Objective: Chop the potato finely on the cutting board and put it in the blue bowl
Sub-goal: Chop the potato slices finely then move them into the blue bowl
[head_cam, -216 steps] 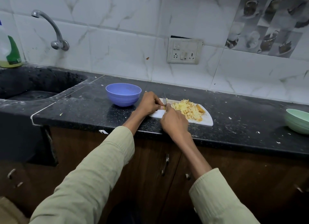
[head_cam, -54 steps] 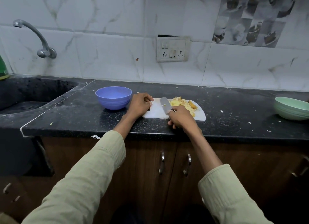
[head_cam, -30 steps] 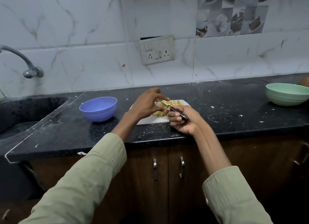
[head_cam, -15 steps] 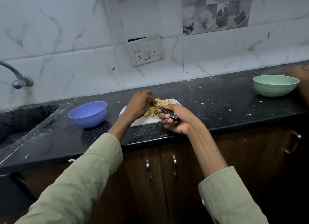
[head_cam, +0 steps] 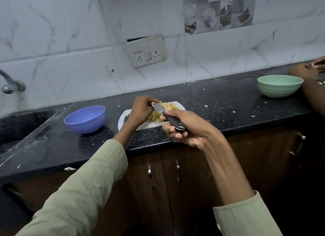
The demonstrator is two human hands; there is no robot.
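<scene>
1. Potato [head_cam: 156, 114] lies as one chopped yellow heap on the white cutting board [head_cam: 123, 119], with one larger wedge [head_cam: 173, 105] at its far side, not yet cut fine.
2. One knife [head_cam: 167, 115]: the right hand [head_cam: 186, 128] has its grip clenched round the black handle, blade lifted over the heap. The left hand [head_cam: 140, 110] pinches at the blade with its fingertips, seemingly wiping off stuck bits.
3. Risk, as I judge it: fingertips on the blade could be cut if the knife twists or the wipe runs toward the edge.
4. Risk: bits flicked off may land on the bench [head_cam: 219, 102], which already carries scattered crumbs, rather than on the board.
5. Risk: the board's near edge sits close to the bench's front edge, so a push could tip it and spill the heap.
6. One blue bowl [head_cam: 85, 119] stands just left of the board; nothing shows inside it.
7. One green bowl [head_cam: 279, 85] stands well apart at the right, beside another person's arm [head_cam: 309, 88].
</scene>
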